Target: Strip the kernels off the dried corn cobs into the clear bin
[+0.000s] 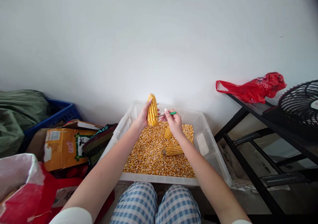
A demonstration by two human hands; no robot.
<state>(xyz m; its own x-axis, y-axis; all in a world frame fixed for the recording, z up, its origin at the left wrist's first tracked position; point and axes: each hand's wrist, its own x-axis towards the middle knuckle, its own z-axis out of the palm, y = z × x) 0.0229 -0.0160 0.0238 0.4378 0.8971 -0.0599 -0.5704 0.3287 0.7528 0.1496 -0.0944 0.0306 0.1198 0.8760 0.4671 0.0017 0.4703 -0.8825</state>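
Observation:
My left hand (144, 114) is wrapped round a yellow ear of corn (152, 110), held upright above a clear plastic bin. In my right hand (174, 121) is a screwdriver (172, 113) with a green handle end and a thin metal shaft. Its tip meets the lower right side of the ear; whether it sits between the kernel rows I cannot tell. Loose corn kernels (149, 151) fill the bottom of the bin (159, 178). On them lie another ear (173, 150) and one more ear (168, 133), partly hidden behind my right hand and wrist.
A white wall rises behind the bin. To the left are a red and white bag (22, 191), an orange cardboard box (66, 147) and a blue crate (61, 113). On the right, a black table (248, 109) carries a red plastic bag (260, 88) and a black fan (301, 101).

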